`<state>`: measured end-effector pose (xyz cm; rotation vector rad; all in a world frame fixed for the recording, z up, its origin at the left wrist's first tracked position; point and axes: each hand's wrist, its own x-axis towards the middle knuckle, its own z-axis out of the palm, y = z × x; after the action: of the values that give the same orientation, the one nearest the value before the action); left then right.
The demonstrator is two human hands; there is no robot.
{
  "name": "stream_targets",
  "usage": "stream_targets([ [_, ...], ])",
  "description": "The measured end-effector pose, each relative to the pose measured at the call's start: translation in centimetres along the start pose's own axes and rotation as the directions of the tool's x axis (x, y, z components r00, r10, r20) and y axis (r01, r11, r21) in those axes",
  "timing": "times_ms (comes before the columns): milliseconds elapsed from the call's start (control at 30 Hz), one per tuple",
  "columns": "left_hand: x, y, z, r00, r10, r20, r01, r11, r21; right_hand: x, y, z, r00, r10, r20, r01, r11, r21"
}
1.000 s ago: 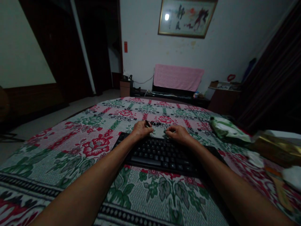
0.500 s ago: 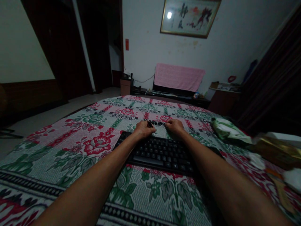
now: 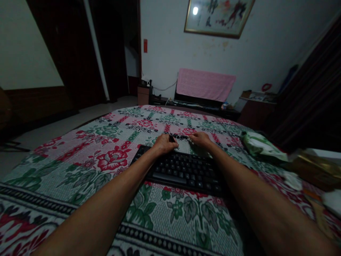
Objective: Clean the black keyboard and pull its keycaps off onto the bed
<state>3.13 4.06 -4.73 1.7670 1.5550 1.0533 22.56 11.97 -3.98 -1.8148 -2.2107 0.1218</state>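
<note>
A black keyboard (image 3: 183,170) lies on the flowered cloth, with both my forearms reaching over it. Just beyond its far edge, my left hand (image 3: 163,144) is closed, a small dark piece (image 3: 172,138) showing between thumb and fingers; its kind is too small to tell. To the right, my right hand (image 3: 200,138) has its fingertips pinched together low over the cloth, and whatever they hold is hidden. Between the two hands runs a row of small black bits (image 3: 182,137); I cannot tell whether they are loose pieces or the cloth's pattern.
The flowered cloth (image 3: 112,160) covers a large table. At right lie a green and white packet (image 3: 263,145), crumpled white tissue (image 3: 293,180), a gold-brown box (image 3: 314,167) and a flat tan strip (image 3: 318,209). A pink towel (image 3: 205,85) hangs beyond the table.
The view has tilted down and turned slightly left. My right hand's fingertips have shifted a little; my left hand keeps its grip on the dark piece.
</note>
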Motion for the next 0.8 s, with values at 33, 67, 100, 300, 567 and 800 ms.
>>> stream_targets([
  [33, 0.1, -0.1, 0.1, 1.000, -0.002, -0.003, 0.002, 1.000, -0.003, -0.4, 0.4, -0.4, 1.000, -0.007, 0.007, 0.007, 1.000, -0.003],
  [67, 0.2, -0.2, 0.1, 1.000, -0.005, -0.005, 0.005, 1.000, -0.003, -1.0, 0.8, -0.9, 1.000, -0.012, 0.015, 0.012, 1.000, -0.007],
  [100, 0.2, -0.3, 0.2, 1.000, 0.002, 0.007, -0.002, 1.000, 0.001, -1.7, 1.3, -1.4, 1.000, -0.015, 0.022, 0.016, 1.000, -0.013],
  [300, -0.2, 0.3, 0.3, 0.999, 0.050, 0.020, -0.052, 0.992, 0.119, -7.2, 3.5, -4.3, 0.999, -0.026, 0.020, 0.027, 0.999, -0.037],
  [567, -1.5, 2.3, 0.0, 0.992, 0.111, 0.068, -0.127, 0.933, 0.337, -13.4, 4.0, -5.5, 0.995, -0.100, 0.001, 0.100, 0.993, -0.063],
  [800, -2.1, 3.3, -0.9, 0.994, 0.107, -0.006, -0.096, 0.914, 0.395, -14.2, 2.4, -5.4, 0.990, -0.097, 0.100, 0.102, 0.994, -0.049],
])
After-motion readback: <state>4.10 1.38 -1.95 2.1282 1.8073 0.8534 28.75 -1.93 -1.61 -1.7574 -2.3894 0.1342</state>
